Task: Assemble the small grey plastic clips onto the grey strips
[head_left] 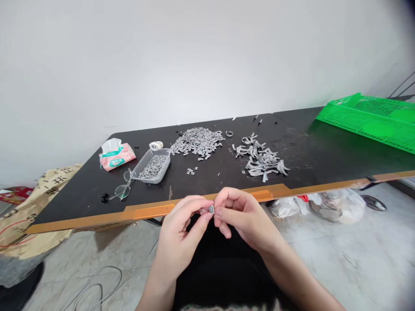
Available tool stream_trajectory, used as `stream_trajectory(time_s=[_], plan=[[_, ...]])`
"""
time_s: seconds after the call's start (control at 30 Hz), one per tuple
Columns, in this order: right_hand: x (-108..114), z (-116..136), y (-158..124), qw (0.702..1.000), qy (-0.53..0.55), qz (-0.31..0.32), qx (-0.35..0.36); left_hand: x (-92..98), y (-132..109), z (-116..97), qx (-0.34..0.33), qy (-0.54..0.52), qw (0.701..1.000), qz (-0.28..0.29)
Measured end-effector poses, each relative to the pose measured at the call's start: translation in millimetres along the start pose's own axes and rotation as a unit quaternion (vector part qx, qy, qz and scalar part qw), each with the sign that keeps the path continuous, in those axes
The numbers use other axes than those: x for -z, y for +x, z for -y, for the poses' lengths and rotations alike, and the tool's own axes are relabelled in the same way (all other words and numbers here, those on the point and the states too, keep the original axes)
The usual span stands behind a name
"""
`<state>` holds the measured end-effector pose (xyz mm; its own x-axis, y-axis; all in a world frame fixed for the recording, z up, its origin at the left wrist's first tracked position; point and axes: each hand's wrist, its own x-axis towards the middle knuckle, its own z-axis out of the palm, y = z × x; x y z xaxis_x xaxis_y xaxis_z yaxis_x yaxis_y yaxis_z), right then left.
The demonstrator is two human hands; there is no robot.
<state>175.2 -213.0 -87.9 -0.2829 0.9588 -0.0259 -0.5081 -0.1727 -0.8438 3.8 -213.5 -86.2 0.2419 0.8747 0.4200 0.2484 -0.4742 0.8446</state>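
Observation:
A small grey plastic piece (212,209) is pinched between my two hands just off the table's front edge. My left hand (184,226) grips it from the left with thumb and forefinger. From the right, the thumb and fingers of my right hand (241,214) close on the same piece, and its other fingers curl beneath. The fingertips hide much of the piece, so its exact shape does not show. Beyond my hands a few loose grey pieces (190,171) lie on the dark table (207,183).
A clear plastic box (165,166) of small grey parts stands left, beside eyeglasses (123,191) and a tissue pack (118,156). Behind lies a heap of grey pieces (199,141); to the right, curved grey strips (262,160). A green perforated basket (372,119) sits far right.

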Motion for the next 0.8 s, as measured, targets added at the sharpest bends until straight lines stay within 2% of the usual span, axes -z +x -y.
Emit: stream_trajectory(time_s=[0.2,0.3,0.37,0.43,0.5,0.63,0.7,0.8], plan=[[27.4,-2.0,45.5,0.997,-0.003,0.022,-0.080,2.9,32.5,31.1,0.000,0.059,0.996,0.062],[28.1,8.5,77.6,0.995,0.026,0.052,-0.083,12.3,64.2,36.6,-0.019,0.096,0.994,0.053],[25.5,26.2,101.8,0.994,0.015,0.090,-0.067,23.8,92.3,34.6,-0.045,0.112,0.991,0.050],[21.3,52.6,125.9,0.990,-0.034,0.132,-0.035,38.4,123.4,27.5,-0.077,0.113,0.989,0.047],[15.2,83.7,147.4,0.981,-0.100,0.163,0.020,52.8,153.7,15.8,-0.110,0.100,0.989,0.019],[-2.9,132.7,177.6,0.966,-0.146,0.156,0.146,66.6,198.0,-12.3,-0.151,0.024,0.985,-0.083],[-11.6,140.8,187.1,0.963,-0.123,0.138,0.194,64.1,209.0,-21.7,-0.158,-0.016,0.979,-0.126],[-18.2,135.7,196.9,0.956,-0.069,0.135,0.253,55.5,216.4,-25.3,-0.136,-0.031,0.975,-0.171]])
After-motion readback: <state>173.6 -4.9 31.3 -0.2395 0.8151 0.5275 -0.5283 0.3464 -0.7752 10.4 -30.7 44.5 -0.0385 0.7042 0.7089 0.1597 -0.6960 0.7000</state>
